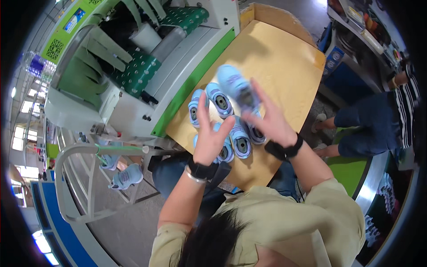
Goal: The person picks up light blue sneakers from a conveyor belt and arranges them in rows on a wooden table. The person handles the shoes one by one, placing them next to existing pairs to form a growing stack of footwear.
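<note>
My right hand (pixel 272 122) grips a light-blue shoe (pixel 232 82) by its heel end, fingers on one side and thumb on the other. The shoe is raised above the tan board and smeared by motion. My left hand (pixel 212 137) is open over the near left part of the board, thumb and fingers apart, holding nothing. Around and beneath the hands stand several matching shoes, among them a shoe (pixel 219 99) beyond my left fingers, a shoe (pixel 194 109) at the left edge and a shoe (pixel 241 142) between my wrists. My left hand partly covers some of them.
The tan board (pixel 280 49) has a raised cardboard edge (pixel 284 18) at its far end. A machine with a green perforated belt (pixel 138 73) adjoins it on the left. A metal rack (pixel 91 178) with a shoe (pixel 126 176) stands lower left. Another person (pixel 369 129) is at the right.
</note>
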### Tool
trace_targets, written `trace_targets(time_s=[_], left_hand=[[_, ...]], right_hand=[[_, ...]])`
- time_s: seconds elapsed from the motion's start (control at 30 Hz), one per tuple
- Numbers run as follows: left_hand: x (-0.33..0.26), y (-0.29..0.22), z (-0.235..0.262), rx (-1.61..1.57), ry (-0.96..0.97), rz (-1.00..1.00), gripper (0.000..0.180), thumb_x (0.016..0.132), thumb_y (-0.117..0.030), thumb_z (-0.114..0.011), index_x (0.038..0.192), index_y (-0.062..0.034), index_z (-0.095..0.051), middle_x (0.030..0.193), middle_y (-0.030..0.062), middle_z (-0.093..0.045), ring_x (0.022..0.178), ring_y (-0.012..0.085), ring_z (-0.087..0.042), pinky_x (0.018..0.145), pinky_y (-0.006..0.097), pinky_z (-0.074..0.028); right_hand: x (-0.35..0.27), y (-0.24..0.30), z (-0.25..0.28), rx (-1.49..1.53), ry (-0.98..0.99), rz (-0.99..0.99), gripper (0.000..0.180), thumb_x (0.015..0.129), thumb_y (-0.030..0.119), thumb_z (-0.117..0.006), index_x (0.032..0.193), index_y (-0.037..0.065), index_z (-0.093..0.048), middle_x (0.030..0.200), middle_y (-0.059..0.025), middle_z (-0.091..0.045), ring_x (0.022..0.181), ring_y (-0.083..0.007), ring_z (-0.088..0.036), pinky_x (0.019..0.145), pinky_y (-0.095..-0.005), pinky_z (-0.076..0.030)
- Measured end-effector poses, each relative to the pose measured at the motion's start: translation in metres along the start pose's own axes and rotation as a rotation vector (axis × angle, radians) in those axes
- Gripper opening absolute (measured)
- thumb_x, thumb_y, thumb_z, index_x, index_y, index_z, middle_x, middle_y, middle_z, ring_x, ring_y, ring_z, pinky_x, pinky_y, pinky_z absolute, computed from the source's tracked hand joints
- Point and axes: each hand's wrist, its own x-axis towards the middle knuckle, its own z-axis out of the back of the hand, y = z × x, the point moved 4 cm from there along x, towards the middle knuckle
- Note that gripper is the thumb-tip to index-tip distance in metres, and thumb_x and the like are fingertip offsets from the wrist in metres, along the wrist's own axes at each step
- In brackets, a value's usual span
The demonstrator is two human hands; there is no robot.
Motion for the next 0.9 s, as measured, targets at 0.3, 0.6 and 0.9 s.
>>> trace_targets(time_s=[0.3,0.6,0.9], left_hand=[[0.128,-0.080,0.086,0.170,-0.565,-0.360,0.084,0.083,-0.012,-0.072,0.154,0.0056,-0.029,0.157,0.0287,-0.033,0.147,0.0373,-0.035,0.122,0.041,-0.027],[0.156,-0.064,0.113,0.336,-0.546,-0.334,0.101,0.095,-0.030,-0.074,0.159,0.0130,-0.009,0.166,0.0334,-0.015,0.156,0.0432,-0.017,0.127,0.044,-0.017],[-0.039,0.036,0.018,1.075,0.228,-0.131,0.093,0.092,-0.045,-0.073,0.161,-0.0020,-0.029,0.168,0.0321,-0.015,0.153,0.0546,-0.017,0.119,0.068,-0.020]], right_hand=[[-0.085,-0.082,-0.037,-0.282,-0.003,-0.137,0.076,0.091,0.006,-0.067,0.159,0.003,-0.031,0.159,-0.0301,-0.034,0.149,-0.0486,-0.031,0.123,-0.0506,-0.029],[0.024,-0.049,0.034,-0.020,-0.292,-0.108,0.064,0.094,0.008,-0.068,0.150,0.004,-0.038,0.140,-0.0168,-0.053,0.130,-0.0266,-0.054,0.110,-0.0405,-0.044],[0.357,0.019,-0.043,-0.288,0.040,0.325,0.075,0.089,0.009,-0.070,0.157,0.020,-0.040,0.150,-0.0248,-0.048,0.135,-0.0403,-0.052,0.112,-0.0454,-0.043]])
